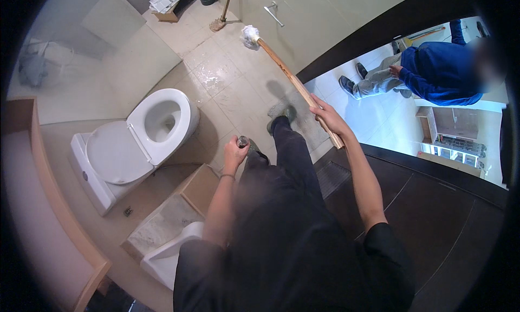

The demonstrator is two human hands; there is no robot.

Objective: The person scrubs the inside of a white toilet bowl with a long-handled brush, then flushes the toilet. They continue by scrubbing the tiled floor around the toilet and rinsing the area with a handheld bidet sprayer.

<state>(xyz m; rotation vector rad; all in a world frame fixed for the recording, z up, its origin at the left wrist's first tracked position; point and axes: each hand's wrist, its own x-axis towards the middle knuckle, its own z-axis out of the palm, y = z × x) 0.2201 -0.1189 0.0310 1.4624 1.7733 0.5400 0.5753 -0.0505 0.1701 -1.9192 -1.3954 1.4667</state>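
Observation:
My right hand (331,118) is closed around the lower part of a long wooden pole (287,69). At the pole's far end sits a bunched white head (251,36), like a mop or wrapped cloth, raised away from me near the cabinet-like wall. In front of my body my left hand (234,156) is closed on a small round container (242,142), glassy or metallic at its rim. What is inside the container cannot be made out.
A white toilet (187,114) with its lid up stands at left, a white basin (168,255) nearer me. Ahead are wet floor tiles (211,76), another stick tool (218,25) and a box of newspapers (169,11). Beyond the dark frame at right stands a person in blue (441,71).

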